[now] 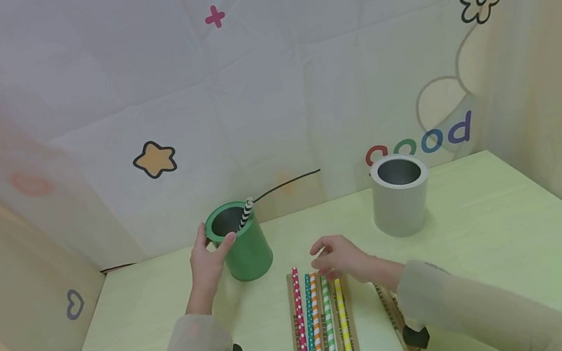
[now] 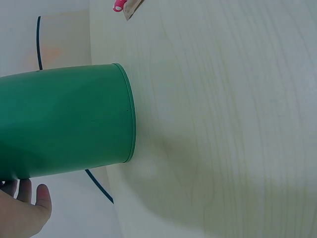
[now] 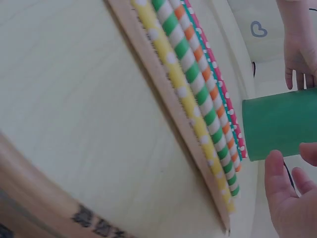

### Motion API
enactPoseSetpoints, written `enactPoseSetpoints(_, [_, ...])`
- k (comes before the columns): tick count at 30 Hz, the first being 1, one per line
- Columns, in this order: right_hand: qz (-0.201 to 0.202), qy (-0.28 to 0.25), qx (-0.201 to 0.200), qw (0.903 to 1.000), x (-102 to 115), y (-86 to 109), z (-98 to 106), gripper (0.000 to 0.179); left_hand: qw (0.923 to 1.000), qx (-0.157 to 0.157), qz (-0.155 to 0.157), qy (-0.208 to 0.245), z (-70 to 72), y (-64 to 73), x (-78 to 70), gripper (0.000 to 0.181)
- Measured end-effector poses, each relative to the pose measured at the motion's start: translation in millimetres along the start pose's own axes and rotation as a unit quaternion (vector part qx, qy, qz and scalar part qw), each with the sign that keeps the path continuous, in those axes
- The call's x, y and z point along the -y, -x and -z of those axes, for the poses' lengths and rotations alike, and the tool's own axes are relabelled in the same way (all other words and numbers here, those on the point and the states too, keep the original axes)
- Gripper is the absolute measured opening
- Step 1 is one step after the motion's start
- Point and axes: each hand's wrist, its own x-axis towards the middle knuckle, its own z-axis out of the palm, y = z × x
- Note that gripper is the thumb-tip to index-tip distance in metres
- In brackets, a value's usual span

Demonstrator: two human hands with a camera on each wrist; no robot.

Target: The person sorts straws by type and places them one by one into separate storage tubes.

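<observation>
the green cup (image 1: 249,253) stands on the table (image 1: 490,207), and the left hand (image 1: 209,266) grips its rim and left side, thumb on the near edge. inside the cup the black-and-white straw (image 1: 246,213) leans against the right of the rim, its top poking out. a sideways tug or an uneven squeeze from that hand could tip the cup and swing or spill the straw.

in front of the cup, toward its right, lie the pink straw (image 1: 301,329), teal straw (image 1: 311,333), orange striped straw (image 1: 317,332), green striped straw (image 1: 330,330) and yellow straw (image 1: 346,333), on brown strips. the right hand (image 1: 343,257) hovers by their far ends, fingers loosely bent and grasping nothing. since the straws lie so near each other, a careless pinch could catch two, or roll a neighbour off its strip. the right forearm passes over the printed brown strip (image 1: 397,321), farther right of the cup; a low sleeve could drag it. the white cup (image 1: 402,207), well right of the green one, seems out of harm's way.
</observation>
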Motion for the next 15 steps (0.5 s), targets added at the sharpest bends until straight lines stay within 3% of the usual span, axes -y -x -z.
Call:
enactPoseSetpoints(6, [-0.023,0.027,0.017,0.9992,-9,8.4,0,0.030,1.0000,0.001,0.004,-0.002,-0.2,-0.4,-0.4,0.087])
enactPoseSetpoints(15, [-0.025,0.073,0.041,0.9961,-23,19.2,3,0.026,1.0000,0.000,0.004,-0.005,-0.4,-0.9,0.1,0.088])
